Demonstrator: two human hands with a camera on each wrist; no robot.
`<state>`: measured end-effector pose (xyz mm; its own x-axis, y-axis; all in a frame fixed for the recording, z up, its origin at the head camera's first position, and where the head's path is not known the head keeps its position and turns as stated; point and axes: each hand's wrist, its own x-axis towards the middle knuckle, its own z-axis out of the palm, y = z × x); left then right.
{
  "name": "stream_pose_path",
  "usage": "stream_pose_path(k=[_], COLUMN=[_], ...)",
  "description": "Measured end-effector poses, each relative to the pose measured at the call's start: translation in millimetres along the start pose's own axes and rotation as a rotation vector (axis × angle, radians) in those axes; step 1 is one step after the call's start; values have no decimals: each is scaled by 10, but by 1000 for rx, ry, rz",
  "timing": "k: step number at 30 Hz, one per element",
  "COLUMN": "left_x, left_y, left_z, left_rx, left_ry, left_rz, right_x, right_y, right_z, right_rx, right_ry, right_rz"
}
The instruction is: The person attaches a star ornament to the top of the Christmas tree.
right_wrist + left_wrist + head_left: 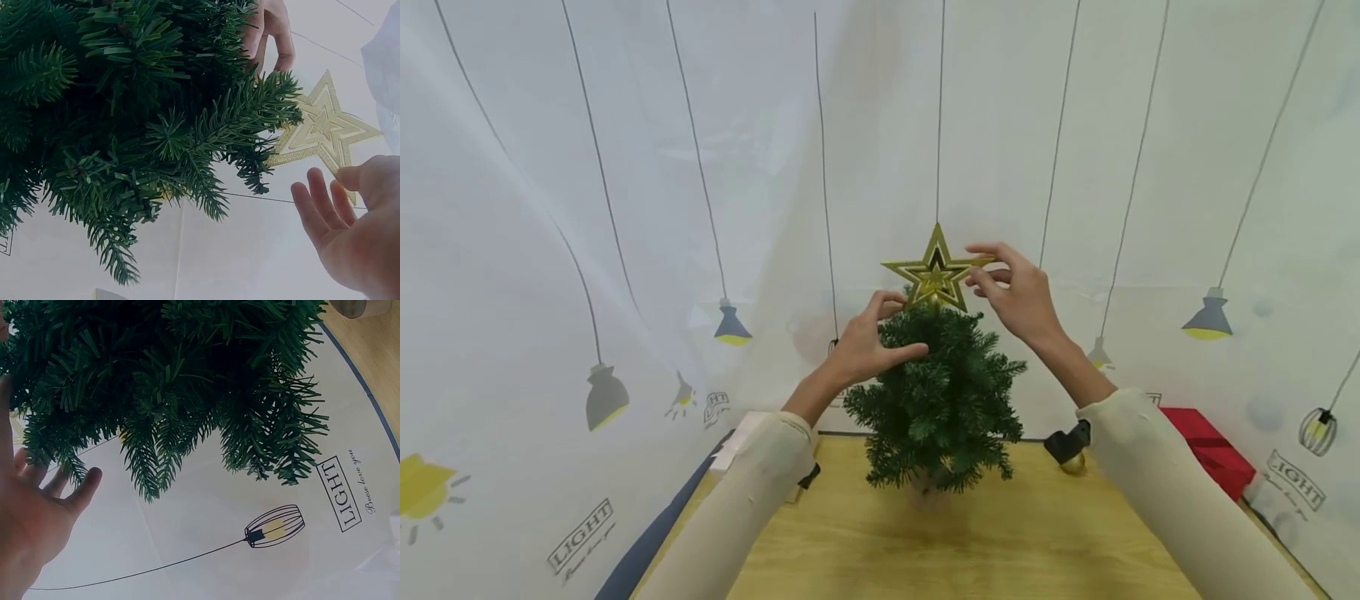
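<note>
A gold star tree topper (936, 275) stands upright at the tip of a small green artificial Christmas tree (936, 392). My right hand (1017, 296) pinches the star's right point, thumb in front and index finger stretched above it. In the right wrist view the thumb lies over that point of the star (322, 128). My left hand (868, 342) is at the tree's upper left, thumb and fingers spread apart around the top branches. Its fingertips reach near the star's lower left point. The left wrist view shows the left hand (37, 506) beside the needles.
The tree's pale pot (927, 492) stands on a wooden table (955, 550). A red box (1206, 450) sits at the right, a white box (748, 429) at the left partly behind my sleeve. Behind rises a pale backdrop (880, 125) printed with hanging lamps.
</note>
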<state>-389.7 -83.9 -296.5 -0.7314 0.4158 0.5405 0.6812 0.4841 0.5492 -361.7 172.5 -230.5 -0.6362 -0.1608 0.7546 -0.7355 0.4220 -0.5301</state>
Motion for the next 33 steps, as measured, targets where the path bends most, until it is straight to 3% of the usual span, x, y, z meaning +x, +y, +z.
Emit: stream_pose_path(k=[5, 12, 16, 23, 28, 33], left_x=[19, -6, -60, -246, -484, -720], left_y=[5, -17, -3, -31, -102, -276], left_z=[-7, -53, -111, -298, -483, -617], left_rx=[-4, 13, 26, 113, 245, 424], left_ry=[12, 20, 14, -18, -33, -40], left_rz=[30, 60, 61, 30, 13, 18], right_x=[-9, -61, -110, -293, -517, -776], right_y=[15, 23, 31, 45, 142, 375], right_z=[-52, -87, -138, -321, -473, -621], right_rx=[-67, -37, -85, -302, -515, -680], right_ry=[18, 31, 47, 72, 48, -5], right_rz=[1, 17, 13, -10, 16, 83])
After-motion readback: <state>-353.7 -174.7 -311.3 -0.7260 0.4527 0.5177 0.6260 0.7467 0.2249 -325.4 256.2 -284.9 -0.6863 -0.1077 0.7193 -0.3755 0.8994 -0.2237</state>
